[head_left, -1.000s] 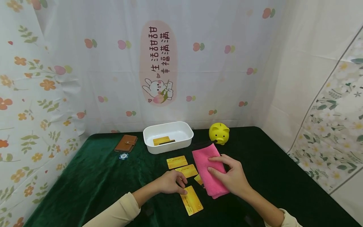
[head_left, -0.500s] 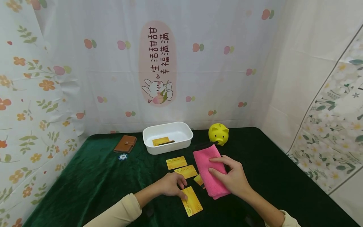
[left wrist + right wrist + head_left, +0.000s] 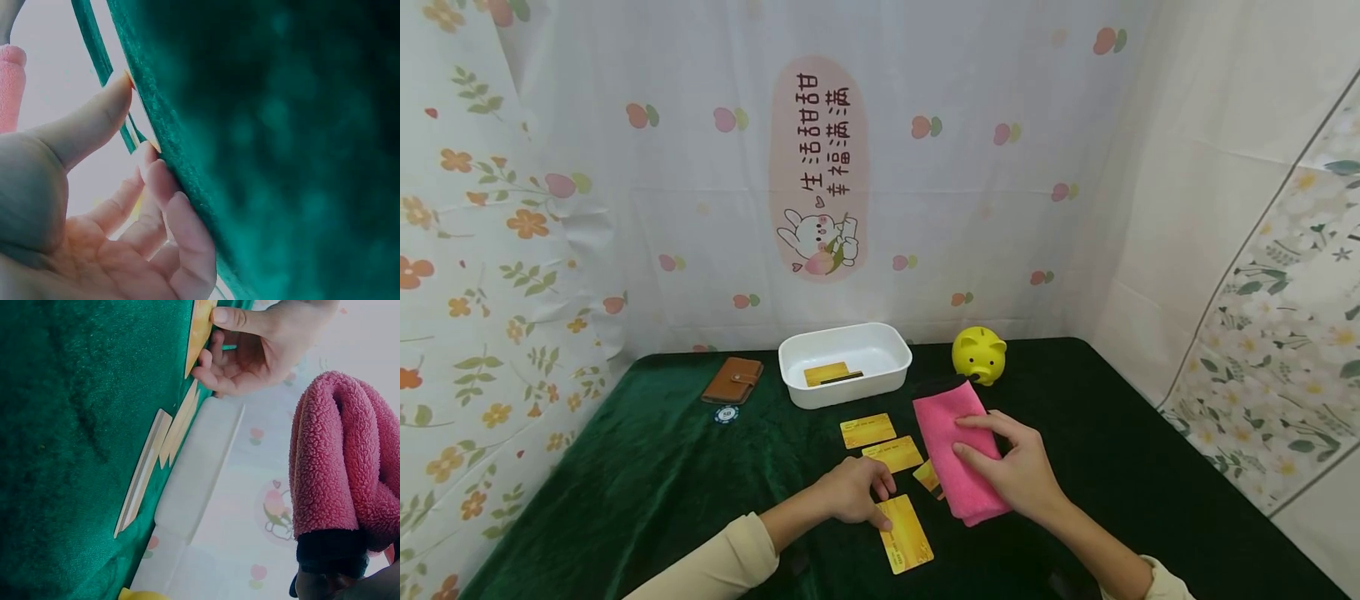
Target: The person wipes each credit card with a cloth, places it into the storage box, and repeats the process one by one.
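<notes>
My left hand (image 3: 852, 490) is over a gold bank card (image 3: 910, 542) lying on the green velvet cloth. Its thumb is on one corner and its curled fingertips are at the card's near edge, which also shows in the right wrist view, where the card (image 3: 199, 331) is beside the thumb. My right hand (image 3: 1022, 468) grips a folded pink towel (image 3: 946, 446) between thumb and fingers, raised over the table. The towel looks fluffy in the right wrist view, with a black band by the hand. It partly hides another gold card (image 3: 927, 475).
Two more gold cards (image 3: 867, 430) lie in front of a white basin (image 3: 880, 379), which holds a gold card and a dark-edged one. A brown wallet (image 3: 733, 381) and a poker chip (image 3: 727, 414) lie left. A yellow piggy bank (image 3: 979, 357) stands right of the basin.
The left thumb has shifted slightly on the card, and the card has turned a little. The pink towel has moved very slightly to the right with the right hand.
</notes>
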{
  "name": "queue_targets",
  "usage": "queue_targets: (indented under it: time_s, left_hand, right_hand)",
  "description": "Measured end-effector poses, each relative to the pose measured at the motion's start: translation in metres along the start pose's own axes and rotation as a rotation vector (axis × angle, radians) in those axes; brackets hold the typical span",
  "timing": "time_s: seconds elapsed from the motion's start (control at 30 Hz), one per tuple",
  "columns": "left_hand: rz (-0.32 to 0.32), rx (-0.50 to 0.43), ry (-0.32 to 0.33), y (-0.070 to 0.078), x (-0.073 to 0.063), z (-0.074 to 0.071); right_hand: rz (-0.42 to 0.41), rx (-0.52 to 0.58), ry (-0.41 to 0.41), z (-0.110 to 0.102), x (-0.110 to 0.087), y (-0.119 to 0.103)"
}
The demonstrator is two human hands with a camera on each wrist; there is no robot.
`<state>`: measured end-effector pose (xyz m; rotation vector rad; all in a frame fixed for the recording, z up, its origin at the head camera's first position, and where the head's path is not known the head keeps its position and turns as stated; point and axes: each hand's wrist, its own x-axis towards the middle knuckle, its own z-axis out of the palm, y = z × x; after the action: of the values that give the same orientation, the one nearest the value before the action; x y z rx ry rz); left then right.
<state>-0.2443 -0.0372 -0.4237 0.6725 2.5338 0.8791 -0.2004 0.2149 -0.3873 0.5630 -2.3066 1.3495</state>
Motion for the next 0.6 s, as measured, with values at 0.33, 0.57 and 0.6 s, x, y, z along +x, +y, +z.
queue_targets:
  time_s: [0.33,0.57,0.6]
  left_hand:
    - [-0.036,0.104,0.016,0.0075,-0.0003,0.0011]
    - [0.016,0.041,-0.046,0.0043,-0.002,-0.0039]
    - [0.028,0.027,-0.047,0.0027,-0.0023,-0.0054]
  right_hand:
    - [0.002,0.007,0.003,-0.0012,-0.001,0.001]
    - [0.003,0.016,0.008,-0.0027,-0.0013,0.0022]
    - [0.001,0.015,0.01,-0.0027,-0.0013,0.0026]
